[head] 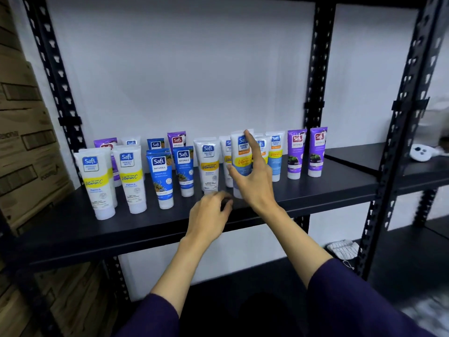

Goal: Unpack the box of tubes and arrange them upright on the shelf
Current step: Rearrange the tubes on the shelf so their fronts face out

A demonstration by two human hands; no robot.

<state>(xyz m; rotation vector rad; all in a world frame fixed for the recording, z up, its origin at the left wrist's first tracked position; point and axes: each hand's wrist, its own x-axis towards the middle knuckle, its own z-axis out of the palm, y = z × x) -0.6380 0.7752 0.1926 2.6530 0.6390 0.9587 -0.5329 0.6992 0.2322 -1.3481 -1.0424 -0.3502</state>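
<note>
shelf black | tubes white-yellow, blue, purple | sleeves purple

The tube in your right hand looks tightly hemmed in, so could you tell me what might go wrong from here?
1. The right hand holds a white tube among close-standing neighbours; nudging the orange-banded tube beside it could topple several, perhaps.
2. The left hand hovers by that tube's cap and may bump it.
3. The front tubes stand near the shelf edge and could fall off.

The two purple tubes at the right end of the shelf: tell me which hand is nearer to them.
Right. The right hand holds a white tube a few tubes left of the purple tubes; the left hand sits lower and farther left, at the shelf's front edge.
</note>
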